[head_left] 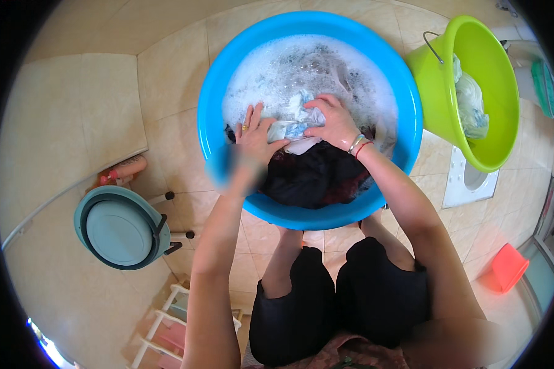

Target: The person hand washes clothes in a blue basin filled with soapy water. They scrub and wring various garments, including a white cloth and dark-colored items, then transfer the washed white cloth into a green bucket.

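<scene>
A wide blue basin [410,104] in front of me holds sudsy water, with white foam [271,64] over its far part. Dark clothes [311,175] are heaped in its near part. Between my hands lies a wet white cloth with light blue patches [297,130], bunched up. My right hand [338,126] has its fingers curled over the cloth's right end. At the cloth's left end is my left hand [252,141], its fingers stretched and apart, the thumb near the cloth's edge. A greyish garment [329,67] shows partly through the foam.
A lime green bucket [489,55] with a white bundle [471,104] inside stands tilted in view at the basin's right. A white floor fixture [452,194] lies below it, and a coral container [509,267] farther right. Left are a grey-green basin [120,230] and a white rack [160,320].
</scene>
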A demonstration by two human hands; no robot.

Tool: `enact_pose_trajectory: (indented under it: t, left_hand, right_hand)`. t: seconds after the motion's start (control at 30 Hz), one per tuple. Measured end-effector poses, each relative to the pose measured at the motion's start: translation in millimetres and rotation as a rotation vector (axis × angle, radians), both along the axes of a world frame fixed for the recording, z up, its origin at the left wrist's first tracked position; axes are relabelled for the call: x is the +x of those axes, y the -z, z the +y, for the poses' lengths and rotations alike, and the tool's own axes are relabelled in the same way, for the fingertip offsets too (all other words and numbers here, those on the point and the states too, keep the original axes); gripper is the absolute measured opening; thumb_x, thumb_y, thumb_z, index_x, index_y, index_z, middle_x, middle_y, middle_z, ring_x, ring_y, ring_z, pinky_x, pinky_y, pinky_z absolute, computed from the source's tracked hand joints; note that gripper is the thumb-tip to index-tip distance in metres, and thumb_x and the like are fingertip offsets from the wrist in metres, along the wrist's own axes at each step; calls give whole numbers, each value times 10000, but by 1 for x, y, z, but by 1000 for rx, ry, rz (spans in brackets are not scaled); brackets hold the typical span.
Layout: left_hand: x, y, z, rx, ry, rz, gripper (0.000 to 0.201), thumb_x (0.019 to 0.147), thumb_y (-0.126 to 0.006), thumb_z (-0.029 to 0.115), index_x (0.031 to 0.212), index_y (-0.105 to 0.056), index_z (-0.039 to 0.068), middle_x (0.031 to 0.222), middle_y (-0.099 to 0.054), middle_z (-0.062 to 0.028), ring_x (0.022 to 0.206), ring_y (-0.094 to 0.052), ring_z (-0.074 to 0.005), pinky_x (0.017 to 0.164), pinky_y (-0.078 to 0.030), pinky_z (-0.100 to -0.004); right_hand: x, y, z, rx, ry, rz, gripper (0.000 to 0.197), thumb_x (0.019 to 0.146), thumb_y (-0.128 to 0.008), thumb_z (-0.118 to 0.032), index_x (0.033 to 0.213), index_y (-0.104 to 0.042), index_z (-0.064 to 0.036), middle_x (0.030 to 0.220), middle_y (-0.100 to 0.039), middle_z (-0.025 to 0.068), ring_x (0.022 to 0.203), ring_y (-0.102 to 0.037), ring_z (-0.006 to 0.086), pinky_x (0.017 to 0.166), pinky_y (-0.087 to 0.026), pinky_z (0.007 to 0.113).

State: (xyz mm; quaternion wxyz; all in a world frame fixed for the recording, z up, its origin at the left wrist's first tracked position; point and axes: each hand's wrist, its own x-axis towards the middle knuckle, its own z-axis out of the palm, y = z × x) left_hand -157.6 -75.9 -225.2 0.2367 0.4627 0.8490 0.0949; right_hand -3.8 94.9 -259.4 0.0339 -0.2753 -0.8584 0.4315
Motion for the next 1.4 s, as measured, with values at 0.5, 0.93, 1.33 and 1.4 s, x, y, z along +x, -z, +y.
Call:
enact_pose_trajectory:
  t: [0.5, 0.93, 1.33, 1.4]
  left_hand:
    - [-5, -150, 12, 605, -583, -898, 267, 826, -769, 140, 853, -508, 89, 801, -564, 36, 714, -488, -34, 624, -405, -209]
    - [-18, -182, 46, 648, -318, -858, 273, 840, -758, 150, 967, -536, 52, 862, -609, 9, 772, -567, -62, 667, -472, -222]
    - [-28, -36, 69, 339, 3, 18, 458, 861, -679, 369, 1298, -592, 261, 1364, -530, -133, 1292, -466, -304, 1075, -311, -493]
    - [-11, -21, 70, 266, 43, 99, 487, 867, -651, 426, 1334, -547, 340, 1472, -391, -130, 1383, -325, -309, 1100, -215, -569]
  right_hand:
    - [5, -42, 8, -159, -27, 204, 722, 737, -757, -158, 1392, -453, -163, 1430, -416, 156, 1313, -422, 322, 1072, -375, 414]
    - [-11, -116, 23, -1478, 100, 648, 587, 934, -585, -417, 1412, -442, -107, 1253, -553, 93, 1098, -544, 143, 929, -456, 316]
    - [20, -23, 71, -310, 468, 333, 214, 834, -741, -152, 1002, -657, -50, 1035, -619, 53, 894, -585, 134, 793, -463, 254]
    - [21, -3, 69, -60, 401, 330, 284, 808, -754, -165, 1060, -652, -81, 1097, -600, 95, 954, -579, 202, 841, -464, 307]
